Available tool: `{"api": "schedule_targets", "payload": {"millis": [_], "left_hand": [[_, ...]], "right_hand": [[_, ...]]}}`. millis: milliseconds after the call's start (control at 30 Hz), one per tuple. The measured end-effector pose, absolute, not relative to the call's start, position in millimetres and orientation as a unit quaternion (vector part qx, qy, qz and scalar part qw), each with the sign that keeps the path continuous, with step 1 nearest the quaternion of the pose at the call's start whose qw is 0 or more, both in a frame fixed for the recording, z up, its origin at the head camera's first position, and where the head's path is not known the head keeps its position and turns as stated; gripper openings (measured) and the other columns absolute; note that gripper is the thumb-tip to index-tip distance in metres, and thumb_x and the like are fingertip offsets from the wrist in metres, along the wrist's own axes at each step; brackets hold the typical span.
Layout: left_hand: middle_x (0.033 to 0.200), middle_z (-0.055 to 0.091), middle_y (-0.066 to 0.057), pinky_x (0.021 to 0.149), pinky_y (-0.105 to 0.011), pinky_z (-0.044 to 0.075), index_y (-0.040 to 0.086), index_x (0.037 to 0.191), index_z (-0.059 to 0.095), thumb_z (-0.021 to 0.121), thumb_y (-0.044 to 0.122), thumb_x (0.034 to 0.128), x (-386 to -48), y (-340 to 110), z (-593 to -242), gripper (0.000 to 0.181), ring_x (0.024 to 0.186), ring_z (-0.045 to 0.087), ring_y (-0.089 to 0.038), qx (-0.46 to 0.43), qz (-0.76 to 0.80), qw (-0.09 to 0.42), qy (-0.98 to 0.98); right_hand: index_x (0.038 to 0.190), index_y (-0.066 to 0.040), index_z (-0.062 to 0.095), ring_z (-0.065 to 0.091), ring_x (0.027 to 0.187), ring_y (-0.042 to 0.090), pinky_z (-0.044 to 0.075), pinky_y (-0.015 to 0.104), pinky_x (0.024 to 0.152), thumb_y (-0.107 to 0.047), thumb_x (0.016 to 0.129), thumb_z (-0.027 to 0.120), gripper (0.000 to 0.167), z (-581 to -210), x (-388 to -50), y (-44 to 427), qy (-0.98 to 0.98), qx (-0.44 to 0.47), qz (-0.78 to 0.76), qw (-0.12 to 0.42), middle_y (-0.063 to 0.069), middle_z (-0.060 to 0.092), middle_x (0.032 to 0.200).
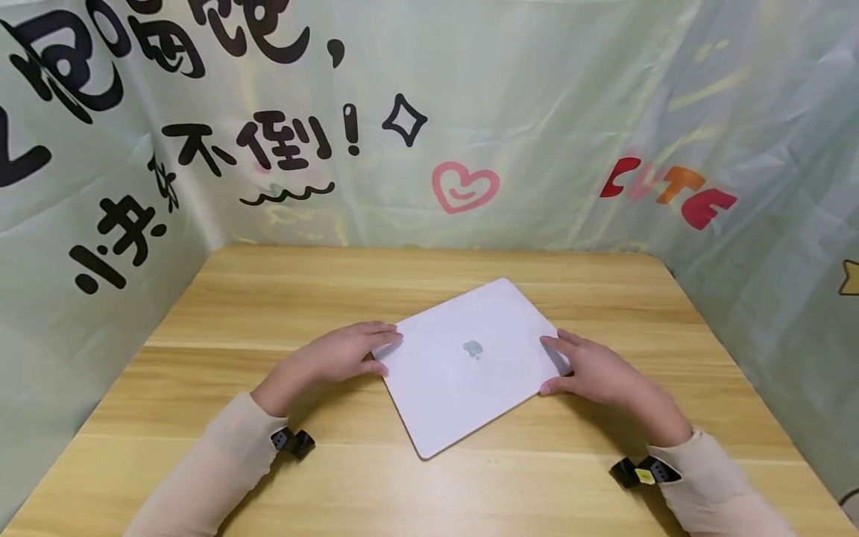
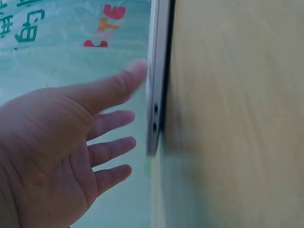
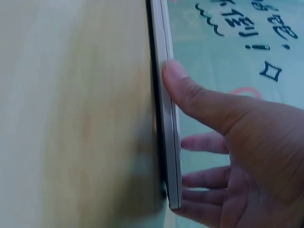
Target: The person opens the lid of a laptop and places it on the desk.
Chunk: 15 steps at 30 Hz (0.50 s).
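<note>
A closed silver laptop (image 1: 443, 388) with a grey apple logo (image 1: 473, 348) on its lid lies turned at an angle on the wooden table. At its left corner is my left hand (image 1: 349, 352), fingertips over the lid and thumb by the edge. The left wrist view shows that hand (image 2: 52, 142) with fairly straight, spread fingers beside the laptop's side (image 2: 159, 85), where two small ports show. My right hand (image 1: 597, 369) holds the right corner, its thumb and fingers on either side. In the right wrist view, the thumb (image 3: 190, 90) presses the laptop's edge (image 3: 167, 118).
The wooden table (image 1: 302, 485) extends around the laptop on every side. A pale cloth backdrop (image 1: 550, 97) with printed writing, a pink heart (image 1: 465, 187) and coloured letters stands behind and beside it. A small black device is strapped at each sleeve cuff.
</note>
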<state>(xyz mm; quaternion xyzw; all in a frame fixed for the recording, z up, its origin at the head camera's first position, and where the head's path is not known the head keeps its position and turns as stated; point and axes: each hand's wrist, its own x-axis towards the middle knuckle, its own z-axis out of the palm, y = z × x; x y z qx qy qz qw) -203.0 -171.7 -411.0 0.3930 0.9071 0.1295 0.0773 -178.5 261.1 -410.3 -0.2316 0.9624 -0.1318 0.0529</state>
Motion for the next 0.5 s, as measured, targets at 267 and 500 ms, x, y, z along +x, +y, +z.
{"api": "schedule_targets", "payload": {"millis": [267, 500], "left_hand": [[0.153, 0.039, -0.011, 0.116, -0.044, 0.024, 0.011, 0.149, 0.041, 0.058, 0.055, 0.0924, -182, -150, -405, 0.074, 0.142, 0.030, -0.034, 0.414, 0.117, 0.100, 0.897], [0.158, 0.029, -0.011, 0.114, -0.058, 0.019, 0.016, 0.153, 0.034, 0.053, 0.070, 0.0865, -154, -134, -407, 0.087, 0.144, 0.021, -0.041, 0.419, 0.077, 0.127, 0.896]], "right_hand": [[0.140, 0.003, 0.049, 0.050, 0.118, 0.053, 0.044, 0.061, 0.094, -0.062, 0.076, 0.073, 0.095, -410, -168, 240, 0.972, -0.201, -0.114, 0.045, 0.039, 0.042, 0.138], [0.141, 0.005, 0.047, 0.052, 0.116, 0.053, 0.045, 0.060, 0.093, -0.061, 0.077, 0.073, 0.096, -409, -162, 232, 0.973, -0.199, -0.107, 0.052, 0.041, 0.042, 0.137]]}}
